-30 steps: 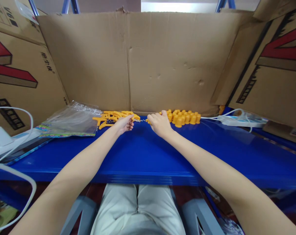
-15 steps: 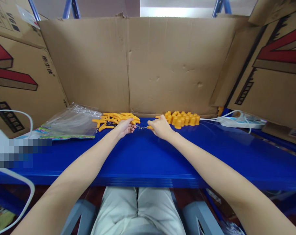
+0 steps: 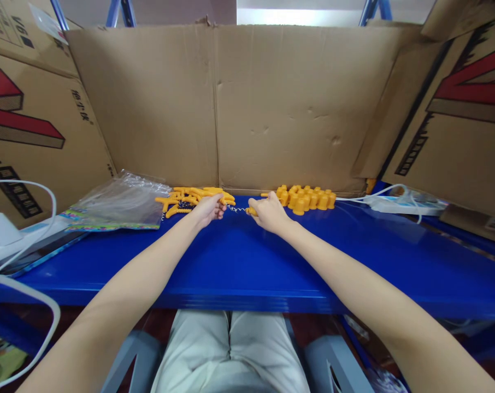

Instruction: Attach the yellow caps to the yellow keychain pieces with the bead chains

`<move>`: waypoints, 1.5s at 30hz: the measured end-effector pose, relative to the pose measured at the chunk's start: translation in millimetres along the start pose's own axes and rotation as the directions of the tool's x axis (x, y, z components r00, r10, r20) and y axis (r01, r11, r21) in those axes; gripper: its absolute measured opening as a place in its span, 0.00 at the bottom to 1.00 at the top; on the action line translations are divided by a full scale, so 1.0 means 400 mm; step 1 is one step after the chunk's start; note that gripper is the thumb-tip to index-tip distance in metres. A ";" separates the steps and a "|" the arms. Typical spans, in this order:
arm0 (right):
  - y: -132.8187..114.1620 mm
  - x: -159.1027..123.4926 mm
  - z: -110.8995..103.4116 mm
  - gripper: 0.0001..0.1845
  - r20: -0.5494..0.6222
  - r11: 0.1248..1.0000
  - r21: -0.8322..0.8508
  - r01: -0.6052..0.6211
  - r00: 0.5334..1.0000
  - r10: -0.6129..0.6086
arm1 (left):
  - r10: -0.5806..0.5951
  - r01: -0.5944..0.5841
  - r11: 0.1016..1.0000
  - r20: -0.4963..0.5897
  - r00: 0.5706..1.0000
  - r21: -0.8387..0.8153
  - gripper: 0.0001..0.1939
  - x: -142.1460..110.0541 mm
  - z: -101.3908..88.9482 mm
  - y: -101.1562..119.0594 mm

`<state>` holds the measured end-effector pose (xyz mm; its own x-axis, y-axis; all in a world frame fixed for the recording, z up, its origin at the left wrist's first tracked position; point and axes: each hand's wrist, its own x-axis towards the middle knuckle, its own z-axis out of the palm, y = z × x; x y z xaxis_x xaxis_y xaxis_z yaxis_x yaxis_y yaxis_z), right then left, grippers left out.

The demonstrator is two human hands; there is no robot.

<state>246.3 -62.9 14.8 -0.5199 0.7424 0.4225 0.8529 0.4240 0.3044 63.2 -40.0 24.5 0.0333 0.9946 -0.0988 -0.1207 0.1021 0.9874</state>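
Observation:
My left hand [image 3: 208, 211] is closed, thumb and fingers pinching at a yellow plastic piece [image 3: 228, 201] beside the pile. My right hand [image 3: 271, 212] is wrapped round a yellow handle [image 3: 251, 211], part of which shows past the fingers and thumb. A thin spiral metal wire [image 3: 238, 209] spans the gap between both hands, just above the blue surface. Left of the hands lies a pile of yellow branched handles [image 3: 186, 194] with dark spiral wires among them. Several yellow stepped caps [image 3: 308, 199] stand in a cluster just right of my right hand.
The blue table [image 3: 239, 262] stretches across the front. Clear plastic bags [image 3: 120, 204] lie at the left, near a white device with cables [image 3: 5, 232]. A white power strip [image 3: 407, 206] sits at the right. Cardboard walls [image 3: 288, 109] enclose the back and sides.
Both hands keep nearly the same positions and grips. The view has shifted slightly, and the spiral wire between the hands looks marginally different in its angle.

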 end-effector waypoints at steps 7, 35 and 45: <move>-0.006 0.002 0.006 0.09 -0.004 1.000 -0.012 -0.005 1.000 0.005 | -0.037 0.038 0.998 0.012 0.999 -0.041 0.17 0.000 0.001 0.003; 0.032 0.009 0.027 0.07 -0.258 0.994 0.088 0.066 0.965 -0.041 | -0.055 0.058 0.979 0.020 0.998 -0.196 0.18 -0.010 0.019 0.010; 0.033 0.003 0.017 0.08 0.125 0.566 0.821 -0.076 0.991 -0.049 | 0.046 -0.055 0.972 -0.048 0.998 -0.230 0.19 -0.011 0.023 0.011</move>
<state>257.1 -53.0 13.5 -0.5507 0.7801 0.2969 0.5611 0.6093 -0.5602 71.7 -44.3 30.5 -0.0197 0.9980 -0.0594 -0.3471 0.0489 0.9365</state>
